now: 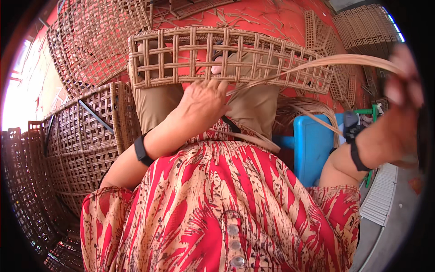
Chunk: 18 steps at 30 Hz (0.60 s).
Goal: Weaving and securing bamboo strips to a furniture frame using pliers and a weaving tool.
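A long, narrow woven rattan basket frame [181, 82] with an open lattice lies across my knees. My left hand [203, 103] is closed on its near edge at about the middle, fingers curled toward the weave. Pale brown weaving strips [337, 61] run from that spot, across the front of the lattice and out to the far right. There my right hand [401, 97], raised and blurred by motion, grips their other end. More of the strips [258, 139] trail over my lap.
At left stand large woven rattan panels [86, 145] with dark metal bars; another woven piece [99, 41] lies beyond. Cut strip scraps [226, 17] litter the red floor covering [272, 20]. By my right side are a blue plastic stool [312, 149] and a strip bundle [303, 108].
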### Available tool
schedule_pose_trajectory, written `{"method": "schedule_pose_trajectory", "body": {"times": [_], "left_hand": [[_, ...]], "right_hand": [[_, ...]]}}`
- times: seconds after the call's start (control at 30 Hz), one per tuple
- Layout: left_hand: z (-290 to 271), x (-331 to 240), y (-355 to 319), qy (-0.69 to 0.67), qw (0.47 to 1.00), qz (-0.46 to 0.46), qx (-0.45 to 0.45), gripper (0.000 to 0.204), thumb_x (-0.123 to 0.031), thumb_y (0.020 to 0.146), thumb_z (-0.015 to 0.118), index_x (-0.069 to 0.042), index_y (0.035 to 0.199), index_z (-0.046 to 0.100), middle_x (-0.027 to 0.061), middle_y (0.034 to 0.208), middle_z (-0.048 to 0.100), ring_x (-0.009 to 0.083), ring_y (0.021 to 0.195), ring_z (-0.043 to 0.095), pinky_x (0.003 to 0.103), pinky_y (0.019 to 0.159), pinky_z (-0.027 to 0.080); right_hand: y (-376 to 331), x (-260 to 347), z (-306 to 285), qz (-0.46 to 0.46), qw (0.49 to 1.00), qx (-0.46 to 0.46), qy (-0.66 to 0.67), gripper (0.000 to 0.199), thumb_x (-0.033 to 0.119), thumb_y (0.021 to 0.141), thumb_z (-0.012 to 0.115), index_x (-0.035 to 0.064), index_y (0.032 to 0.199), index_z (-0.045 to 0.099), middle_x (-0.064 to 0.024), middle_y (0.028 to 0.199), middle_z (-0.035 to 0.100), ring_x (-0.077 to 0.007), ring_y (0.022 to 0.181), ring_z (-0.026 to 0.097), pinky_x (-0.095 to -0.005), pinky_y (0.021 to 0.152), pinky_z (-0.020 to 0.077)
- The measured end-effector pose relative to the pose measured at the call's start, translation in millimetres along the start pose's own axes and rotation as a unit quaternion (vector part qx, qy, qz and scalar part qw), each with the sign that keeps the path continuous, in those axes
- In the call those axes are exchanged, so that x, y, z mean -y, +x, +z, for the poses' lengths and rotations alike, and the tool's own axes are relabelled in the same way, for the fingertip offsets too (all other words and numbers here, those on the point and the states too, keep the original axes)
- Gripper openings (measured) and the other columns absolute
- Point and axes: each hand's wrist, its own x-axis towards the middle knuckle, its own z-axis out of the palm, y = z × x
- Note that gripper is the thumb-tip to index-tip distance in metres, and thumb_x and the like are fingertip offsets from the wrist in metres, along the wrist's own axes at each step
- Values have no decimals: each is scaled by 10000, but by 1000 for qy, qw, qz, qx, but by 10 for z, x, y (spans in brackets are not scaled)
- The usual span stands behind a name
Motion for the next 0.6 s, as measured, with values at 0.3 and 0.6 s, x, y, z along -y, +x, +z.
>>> {"method": "schedule_pose_trajectory", "body": {"times": [0.3,0.6], "left_hand": [[-484,-484,252,-336,919,71,-191,236,-180,890,689,-11,1015,583,168,810,593,361,695,622,427,579,481],[559,132,-23,0,987,-15,159,153,-194,875,623,-64,861,703,141,752,686,274,650,689,394,601,539]], "right_hand": [[-10,-254,1119,207,978,30,7,175,95,837,716,-38,950,727,-70,807,716,-73,598,636,-178,521,463],[-154,68,-114,85,994,-33,-57,250,107,832,658,-62,1016,666,-218,1091,638,-142,654,559,-228,627,455]]}}
